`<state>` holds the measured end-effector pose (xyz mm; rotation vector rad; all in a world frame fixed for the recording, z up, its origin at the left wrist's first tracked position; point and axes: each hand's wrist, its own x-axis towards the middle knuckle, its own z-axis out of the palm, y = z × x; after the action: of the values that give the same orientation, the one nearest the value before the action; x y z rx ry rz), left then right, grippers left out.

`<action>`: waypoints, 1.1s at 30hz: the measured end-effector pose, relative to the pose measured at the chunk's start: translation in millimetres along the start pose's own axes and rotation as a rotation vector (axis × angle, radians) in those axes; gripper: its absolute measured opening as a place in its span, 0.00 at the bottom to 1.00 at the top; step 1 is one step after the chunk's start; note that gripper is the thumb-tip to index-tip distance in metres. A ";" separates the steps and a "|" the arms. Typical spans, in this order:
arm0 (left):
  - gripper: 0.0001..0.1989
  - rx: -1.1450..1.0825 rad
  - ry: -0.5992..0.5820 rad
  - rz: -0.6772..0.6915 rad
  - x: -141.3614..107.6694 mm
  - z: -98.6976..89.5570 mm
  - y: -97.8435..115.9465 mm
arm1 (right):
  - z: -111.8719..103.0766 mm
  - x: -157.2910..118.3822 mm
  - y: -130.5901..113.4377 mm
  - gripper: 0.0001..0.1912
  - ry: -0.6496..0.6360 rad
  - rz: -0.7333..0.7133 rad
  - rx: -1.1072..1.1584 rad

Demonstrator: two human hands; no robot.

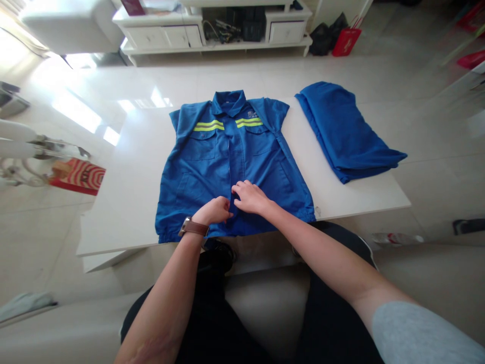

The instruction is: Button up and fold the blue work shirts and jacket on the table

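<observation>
While a blue jacket (204, 177) lies spread on the white table (125, 202), the left hand (216, 210) and right hand (250, 197) touch the jacket's front opening, whether pinching I cannot tell; folded blue cloth (343, 131) lies toward the table's right.

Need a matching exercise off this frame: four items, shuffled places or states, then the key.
Items
1. blue jacket
2. folded blue cloth
3. watch
4. striped red bag

Places or states
A. left of the white table
B. worn on the left wrist, brown strap
C. on the table, right of the jacket
D. spread out beneath the left hand and right hand, yellow chest bands showing

Pairs: 1-D, 2-C, 3-B, 4-A
</observation>
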<state>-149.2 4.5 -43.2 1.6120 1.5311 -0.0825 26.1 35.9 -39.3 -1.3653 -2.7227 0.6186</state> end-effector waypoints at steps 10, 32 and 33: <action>0.05 0.117 -0.240 -0.082 -5.5 -0.9 -0.7 | 1.9 -0.8 -0.8 0.13 -0.046 0.043 -0.023; 0.10 0.356 0.296 0.016 -14.7 -0.7 30.4 | -14.0 -3.2 -7.7 0.14 -0.151 0.080 -0.128; 0.10 0.345 0.289 0.019 -15.1 -0.4 30.4 | -13.9 -3.0 -7.8 0.14 -0.145 0.079 -0.125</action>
<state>-127.7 -2.3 -17.8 1.9773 1.7952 -0.1112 24.8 34.0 -23.2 -1.5199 -2.8779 0.5826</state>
